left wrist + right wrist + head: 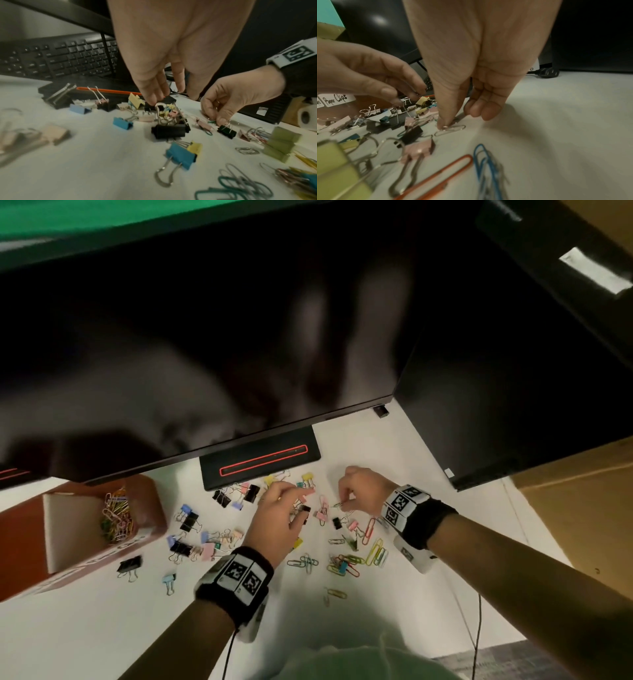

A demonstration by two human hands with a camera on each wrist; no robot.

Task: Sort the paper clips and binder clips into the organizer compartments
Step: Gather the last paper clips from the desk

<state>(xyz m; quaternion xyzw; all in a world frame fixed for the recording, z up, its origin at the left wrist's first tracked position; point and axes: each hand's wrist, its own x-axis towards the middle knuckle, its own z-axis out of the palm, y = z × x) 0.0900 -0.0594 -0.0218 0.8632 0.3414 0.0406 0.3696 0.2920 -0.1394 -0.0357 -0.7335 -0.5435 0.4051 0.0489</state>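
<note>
We had both hands down in the clip scatter on the white desk (pixel 428 457). Our left hand (pixel 274 518) was curled, fingertips pinching a black metal binder clip (pixel 160 104) out of a tangled cluster of binder clips just in front of the black monitor base with the red outline (pixel 262 462). Our right hand (pixel 359 491) had thumb and forefinger closed on a small silver wire paper clip (pixel 452 129) that lay flat on the desk, other fingers curled clear; lifted or only pinned, we couldn't tell. The brown organizer box (pixel 85 563) sat well to the left, one compartment holding a pile of coloured paper clips (pixel 116 518), its front carrying a handwritten "Paper Clips" label (pixel 335 100). Most binder clips lay loose between organizer and hands; more paper clips lay near the right wrist. Judgement: early-to-mid sort. To do this step well: pull the black clip straight up so its wire handles don't drag neighbours, slide a nail under the silver clip before lifting, then drop each in its own compartment. The binder compartment wasn't clearly visible.
</note>
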